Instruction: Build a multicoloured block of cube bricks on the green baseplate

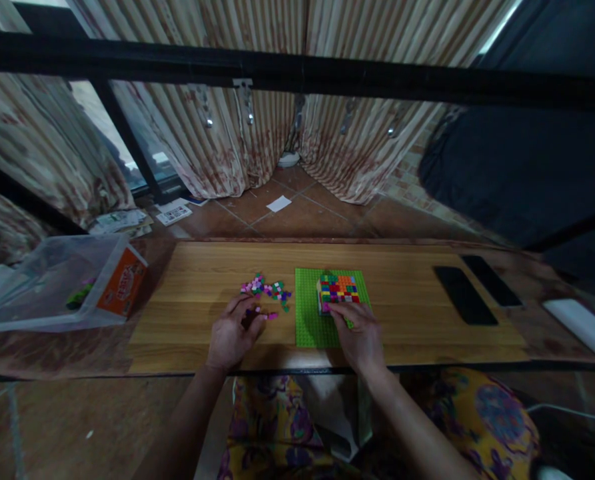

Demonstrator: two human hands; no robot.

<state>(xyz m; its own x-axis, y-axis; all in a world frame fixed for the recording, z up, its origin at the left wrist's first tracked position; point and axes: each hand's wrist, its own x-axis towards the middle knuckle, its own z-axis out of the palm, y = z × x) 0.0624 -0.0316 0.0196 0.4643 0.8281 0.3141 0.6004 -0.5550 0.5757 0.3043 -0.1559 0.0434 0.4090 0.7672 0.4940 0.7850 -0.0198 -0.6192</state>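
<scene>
A green baseplate lies on the wooden board, bearing a block built of small multicoloured toy bricks. At the front left corner of that block, my right hand pinches a magenta brick against or just above the top. Left of the baseplate is a loose scatter of small bricks, pink, purple, green and white. My left hand rests beside the near side of this scatter, thumb and fingers apart around a few bricks. Nothing is visibly gripped in it.
Two dark phones lie at the right of the wooden board. A clear plastic bin with an orange label stands at the left, some green pieces inside. A black metal bar crosses beyond the board, with curtains behind.
</scene>
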